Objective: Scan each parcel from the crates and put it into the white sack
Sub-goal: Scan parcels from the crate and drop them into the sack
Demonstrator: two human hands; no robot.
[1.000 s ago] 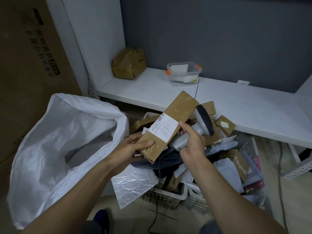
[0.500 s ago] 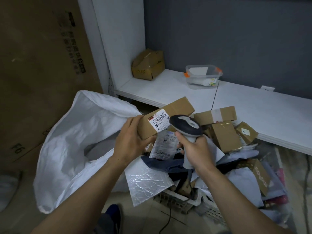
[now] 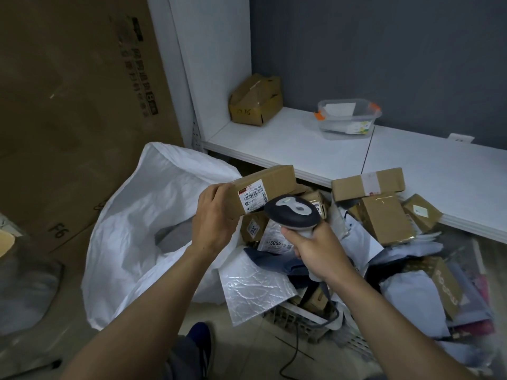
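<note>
The brown parcel [image 3: 270, 182] is a long box held roughly level in the air. Its long axis runs from the left grip [image 3: 214, 218] up and to the right, toward the white shelf [image 3: 288, 141]. The long side with the white label [image 3: 253, 197] faces the camera.

The left grip is wrapped round the parcel's near-left end, which is hidden behind the back of the hand, as are the fingers. The right grip [image 3: 315, 248] is closed tight round the handle of the scanner [image 3: 292, 212]. The scanner's dark head sits just below and right of the label and covers the parcel's lower edge there; whether the two touch cannot be told. Most of the handle is lost inside the fist, and its cable [image 3: 296, 349] drops to the floor.

The parcel hangs over the right rim of the white sack [image 3: 153, 215], between the sack's open mouth and the heap of parcels [image 3: 384, 218]. The heap buries the crates [image 3: 290, 318], so only their front lattice shows. The far right of the heap is blurred.
</note>
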